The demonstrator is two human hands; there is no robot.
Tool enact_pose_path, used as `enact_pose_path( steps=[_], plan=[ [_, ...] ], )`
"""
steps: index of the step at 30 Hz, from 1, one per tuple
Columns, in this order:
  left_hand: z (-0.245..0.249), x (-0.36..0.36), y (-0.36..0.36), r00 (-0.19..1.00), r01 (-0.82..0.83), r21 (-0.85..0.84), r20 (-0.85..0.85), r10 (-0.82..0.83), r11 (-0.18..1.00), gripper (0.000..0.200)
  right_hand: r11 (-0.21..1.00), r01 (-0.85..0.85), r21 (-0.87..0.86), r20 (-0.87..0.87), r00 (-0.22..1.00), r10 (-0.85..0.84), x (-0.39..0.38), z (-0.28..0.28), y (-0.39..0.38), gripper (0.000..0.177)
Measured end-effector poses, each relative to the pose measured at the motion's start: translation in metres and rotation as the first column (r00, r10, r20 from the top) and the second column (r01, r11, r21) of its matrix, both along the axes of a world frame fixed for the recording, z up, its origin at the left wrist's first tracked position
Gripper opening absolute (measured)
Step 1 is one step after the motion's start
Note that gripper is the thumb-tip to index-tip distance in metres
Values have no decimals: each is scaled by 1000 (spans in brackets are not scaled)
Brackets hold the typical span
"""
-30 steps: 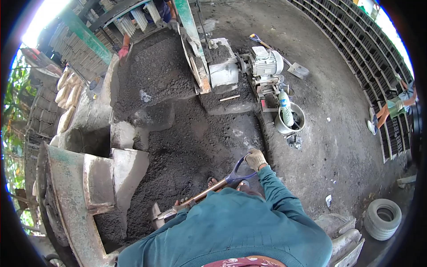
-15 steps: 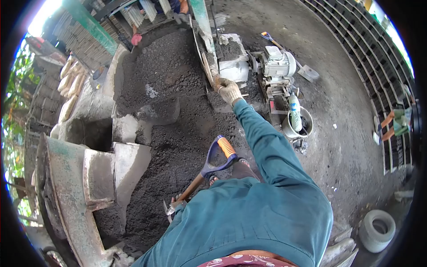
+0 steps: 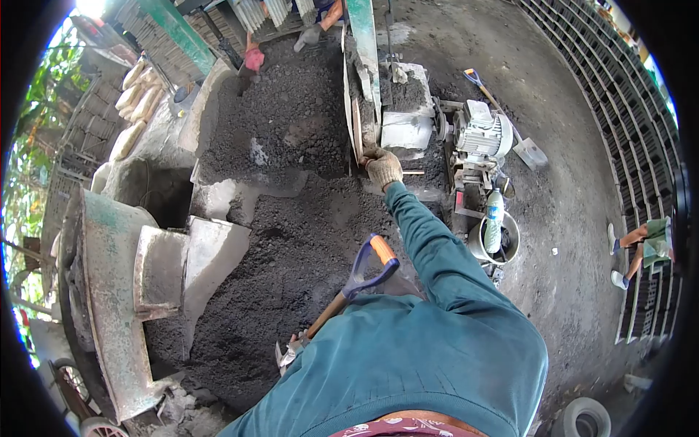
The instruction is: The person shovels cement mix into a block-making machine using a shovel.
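My right hand (image 3: pixel 384 168), in a knitted work glove, reaches forward with its fingers closed around the lower end of an upright board (image 3: pixel 357 131) beside a green post (image 3: pixel 363 29). Low on the left, my left hand (image 3: pixel 295 348) is partly hidden by my sleeve and holds the wooden shaft of a shovel. The shovel's blue handle with its orange grip (image 3: pixel 383 249) points up in front of my body; its blade is hidden. Dark, crumbly material (image 3: pixel 291 255) covers the ground before me, and more of it (image 3: pixel 291 109) is heaped beyond.
Another person's red-gloved hand (image 3: pixel 253 58) and grey-gloved hand (image 3: pixel 309 36) are at the far heap. An electric motor (image 3: pixel 484 135), a second shovel (image 3: pixel 530 154) and a bucket (image 3: pixel 512 237) with a bottle (image 3: pixel 494 222) stand right. A rusty metal chute (image 3: pixel 116 291) is left. Someone's legs (image 3: pixel 632 244) show far right.
My view has shifted, so the surroundings appear further right. My right hand stays at the board's lower end, and the shovel stays in my left hand. The other person's grey-gloved hand now shows more fully.
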State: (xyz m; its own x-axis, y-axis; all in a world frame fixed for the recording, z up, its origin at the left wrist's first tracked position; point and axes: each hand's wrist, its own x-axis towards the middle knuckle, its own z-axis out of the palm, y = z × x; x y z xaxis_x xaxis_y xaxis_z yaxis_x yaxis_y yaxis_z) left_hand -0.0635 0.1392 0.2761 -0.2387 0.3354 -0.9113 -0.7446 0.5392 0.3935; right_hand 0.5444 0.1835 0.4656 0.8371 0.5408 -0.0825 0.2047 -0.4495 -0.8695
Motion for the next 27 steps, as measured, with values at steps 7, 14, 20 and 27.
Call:
enact_pose_path(
  steps=[7, 14, 20, 27],
  plan=[
    [-8, 15, -30, 998, -69, -3, 16, 69, 998, 19, 994, -86, -71, 59, 994, 91, -4, 19, -4, 29],
    [-9, 21, -36, 996, -93, 1, 10, 93, 996, 19, 990, -136, 22, -81, 987, 137, 3, 19, -5, 28],
    [-17, 25, -33, 995, -99, 12, 23, 99, 995, 19, 982, -8, 190, -314, 947, 69, -8, 39, -6, 23],
    [-19, 24, -37, 999, -30, 125, 19, 28, 992, 19, 979, -138, 153, -178, 970, 165, 4, 21, -8, 31]
  ],
)
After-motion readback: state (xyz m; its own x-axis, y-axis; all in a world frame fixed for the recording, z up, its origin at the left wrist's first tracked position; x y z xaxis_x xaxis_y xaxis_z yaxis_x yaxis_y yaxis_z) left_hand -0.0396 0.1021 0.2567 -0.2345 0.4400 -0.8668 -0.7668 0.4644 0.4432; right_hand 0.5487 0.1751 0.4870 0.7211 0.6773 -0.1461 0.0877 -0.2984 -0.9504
